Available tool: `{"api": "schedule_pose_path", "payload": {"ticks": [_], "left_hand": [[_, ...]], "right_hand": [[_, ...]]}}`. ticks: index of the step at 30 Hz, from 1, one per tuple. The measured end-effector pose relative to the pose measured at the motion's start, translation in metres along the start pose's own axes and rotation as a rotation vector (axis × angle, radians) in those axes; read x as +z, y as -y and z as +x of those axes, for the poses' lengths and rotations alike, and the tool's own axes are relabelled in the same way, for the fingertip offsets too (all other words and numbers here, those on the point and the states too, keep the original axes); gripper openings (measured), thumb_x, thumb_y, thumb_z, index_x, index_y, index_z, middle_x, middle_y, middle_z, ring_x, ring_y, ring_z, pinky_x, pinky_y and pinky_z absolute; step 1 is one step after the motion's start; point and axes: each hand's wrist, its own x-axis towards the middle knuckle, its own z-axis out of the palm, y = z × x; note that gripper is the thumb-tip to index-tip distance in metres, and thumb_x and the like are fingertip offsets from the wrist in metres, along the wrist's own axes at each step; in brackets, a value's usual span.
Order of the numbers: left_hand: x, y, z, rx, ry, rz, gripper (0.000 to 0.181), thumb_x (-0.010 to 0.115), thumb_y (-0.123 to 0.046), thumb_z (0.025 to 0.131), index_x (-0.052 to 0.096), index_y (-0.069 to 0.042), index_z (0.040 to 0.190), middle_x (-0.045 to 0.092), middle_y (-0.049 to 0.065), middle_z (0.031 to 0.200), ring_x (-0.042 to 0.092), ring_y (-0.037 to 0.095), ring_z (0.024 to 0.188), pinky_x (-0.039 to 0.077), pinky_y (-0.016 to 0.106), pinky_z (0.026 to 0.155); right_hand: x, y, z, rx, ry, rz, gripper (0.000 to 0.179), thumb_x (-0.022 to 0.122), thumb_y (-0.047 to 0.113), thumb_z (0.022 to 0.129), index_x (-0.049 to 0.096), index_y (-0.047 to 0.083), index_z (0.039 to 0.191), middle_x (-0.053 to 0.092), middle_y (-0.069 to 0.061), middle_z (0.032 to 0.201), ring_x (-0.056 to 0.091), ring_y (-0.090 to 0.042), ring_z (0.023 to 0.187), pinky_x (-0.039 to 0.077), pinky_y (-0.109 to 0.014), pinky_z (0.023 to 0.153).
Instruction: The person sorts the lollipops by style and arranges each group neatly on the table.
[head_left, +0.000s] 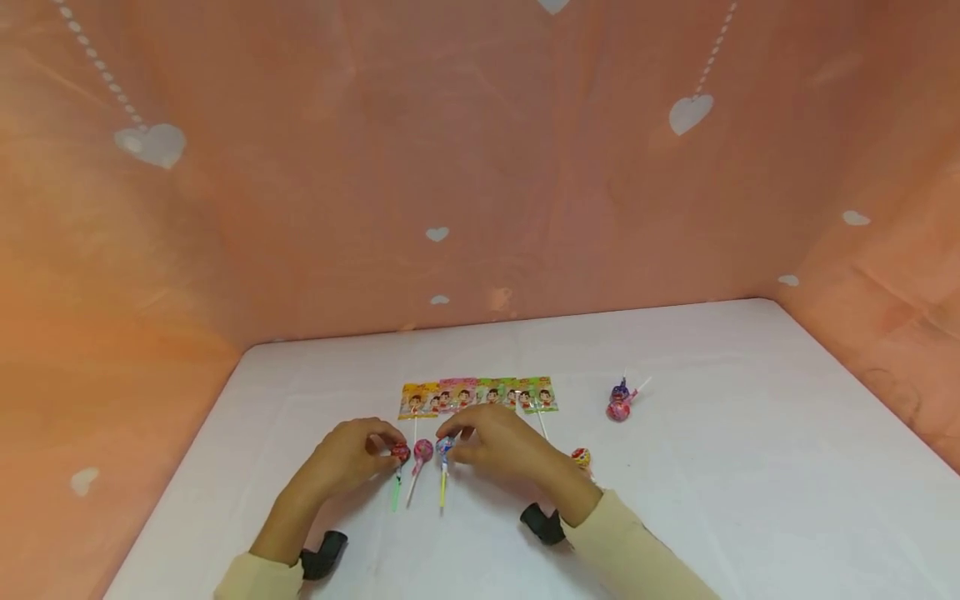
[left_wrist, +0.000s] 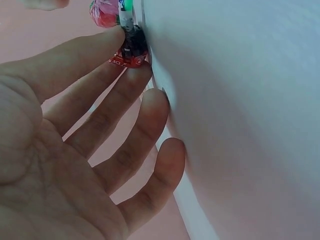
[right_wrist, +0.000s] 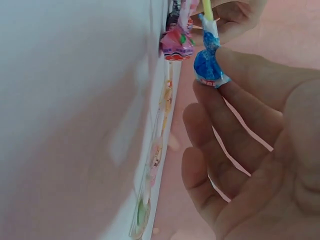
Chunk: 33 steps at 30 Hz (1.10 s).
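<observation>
My left hand (head_left: 347,454) pinches a dark red-wrapped lollipop (left_wrist: 131,50) by its head, its green stick pointing toward me. With thumb and fingertips, my right hand (head_left: 504,442) pinches a blue-wrapped lollipop (right_wrist: 209,65) with a yellow stick. Between the two hands a pink lollipop (head_left: 423,451) lies on the white table, its white stick toward me. Just beyond the hands is a row of flat packets (head_left: 459,393) in orange, pink and green, with white sticks showing below some of them.
A purple lollipop (head_left: 619,390) and a pink-red one (head_left: 618,409) lie together farther right on the white table (head_left: 735,417). A yellow-red lollipop (head_left: 581,457) sits partly hidden behind my right forearm. Orange-pink cloth with hearts (head_left: 480,167) hangs around the table.
</observation>
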Motion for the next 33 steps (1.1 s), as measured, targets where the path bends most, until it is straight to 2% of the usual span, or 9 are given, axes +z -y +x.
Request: {"api": "schedule_pose_path", "payload": {"ticks": [6,14,22,33], "left_hand": [[0.0,-0.001,0.0,-0.01,0.003,-0.007,0.021,0.081,-0.012,0.081,0.075,-0.019,0.099,0.068,-0.001,0.092,0.056,0.015,0.083,0.045,0.032,0.07],[0.002,-0.002,0.001,-0.002,-0.005,-0.014,0.02,0.081,-0.011,0.08,0.075,-0.019,0.098,0.068,-0.001,0.091,0.056,0.015,0.082,0.045,0.032,0.07],[0.0,-0.004,0.0,0.009,-0.013,-0.015,0.02,0.081,-0.01,0.08,0.075,-0.019,0.097,0.068,-0.001,0.091,0.056,0.015,0.081,0.045,0.032,0.069],[-0.002,-0.003,-0.001,0.0,-0.006,-0.018,0.02,0.081,-0.01,0.08,0.075,-0.018,0.097,0.067,0.0,0.09,0.056,0.015,0.081,0.044,0.031,0.068]], "right_hand": [[0.003,-0.002,0.002,0.01,-0.004,-0.028,0.022,0.074,0.021,0.089,0.075,0.019,0.11,0.074,0.007,0.105,0.062,-0.008,0.092,0.048,-0.027,0.085],[0.005,-0.003,0.001,0.067,-0.001,-0.039,0.023,0.075,0.019,0.087,0.076,0.02,0.11,0.072,0.009,0.102,0.059,-0.003,0.086,0.048,-0.024,0.081],[0.01,-0.004,0.001,0.045,-0.003,-0.11,0.023,0.075,0.016,0.086,0.076,0.018,0.109,0.072,0.006,0.096,0.059,-0.003,0.084,0.049,-0.025,0.08],[0.014,0.001,0.002,0.083,-0.004,-0.129,0.022,0.074,0.02,0.088,0.076,0.02,0.11,0.071,0.006,0.099,0.059,-0.004,0.086,0.049,-0.025,0.079]]}}
